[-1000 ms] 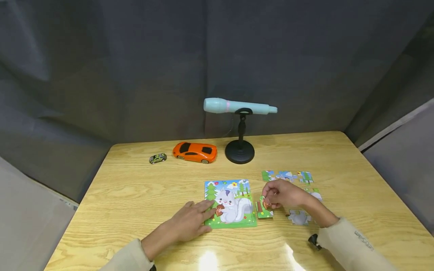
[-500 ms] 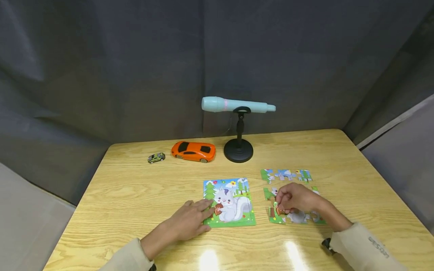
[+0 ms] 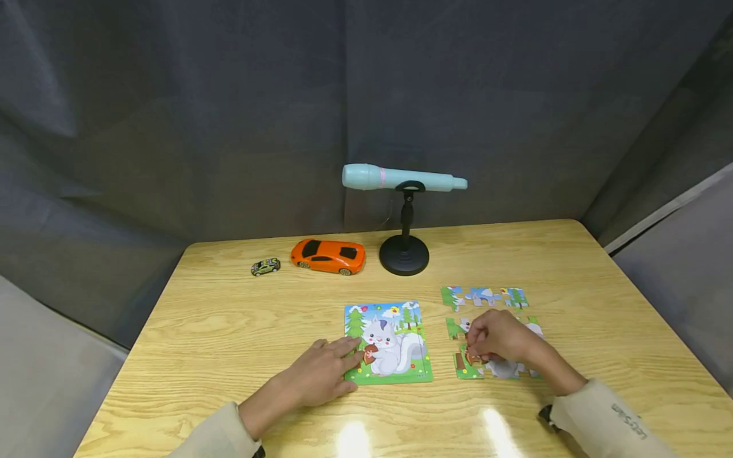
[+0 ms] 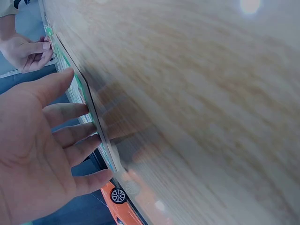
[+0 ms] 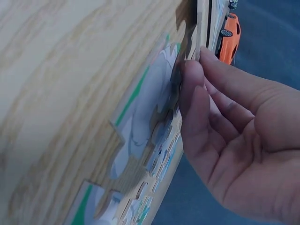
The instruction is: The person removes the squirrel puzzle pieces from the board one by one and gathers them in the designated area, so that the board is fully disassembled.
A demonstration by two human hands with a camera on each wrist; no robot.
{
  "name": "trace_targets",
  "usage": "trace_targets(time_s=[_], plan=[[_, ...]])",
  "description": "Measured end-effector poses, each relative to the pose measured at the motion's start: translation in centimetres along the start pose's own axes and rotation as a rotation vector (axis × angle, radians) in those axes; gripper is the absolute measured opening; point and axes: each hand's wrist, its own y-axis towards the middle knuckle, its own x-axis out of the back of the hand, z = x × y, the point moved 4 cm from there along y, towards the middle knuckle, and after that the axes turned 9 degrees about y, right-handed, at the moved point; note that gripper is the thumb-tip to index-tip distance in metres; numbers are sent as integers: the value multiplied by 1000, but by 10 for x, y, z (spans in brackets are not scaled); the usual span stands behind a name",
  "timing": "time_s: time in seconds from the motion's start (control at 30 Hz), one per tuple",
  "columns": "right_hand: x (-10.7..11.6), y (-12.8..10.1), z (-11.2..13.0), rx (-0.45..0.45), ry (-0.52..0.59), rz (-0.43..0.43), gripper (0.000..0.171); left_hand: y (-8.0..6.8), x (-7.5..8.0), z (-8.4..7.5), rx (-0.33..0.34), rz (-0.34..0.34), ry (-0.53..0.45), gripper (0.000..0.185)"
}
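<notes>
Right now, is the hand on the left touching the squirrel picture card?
Touching. In the head view, the left hand's fingertips rest flat on the colourful squirrel picture card.

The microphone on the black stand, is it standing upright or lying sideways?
Lying sideways. The pale blue microphone rests level across the clip atop its black stand, head pointing left.

The only lettering, on the cream right sleeve cuff (image 3: pixel 628 422) at lower right, is too small to read.

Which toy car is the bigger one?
The orange car, beside the black stand. The tiny green car to its left is far smaller.
</notes>
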Motion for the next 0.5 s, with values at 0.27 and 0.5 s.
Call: trace_targets(time_s=[0.27,0.5], plan=[[1,1,1,-52,-83,-72,9,1,1,-1,2,1,-19,59],[15,0,12,4,-135,-48,9,4,1,0,3,-26,-70,60]])
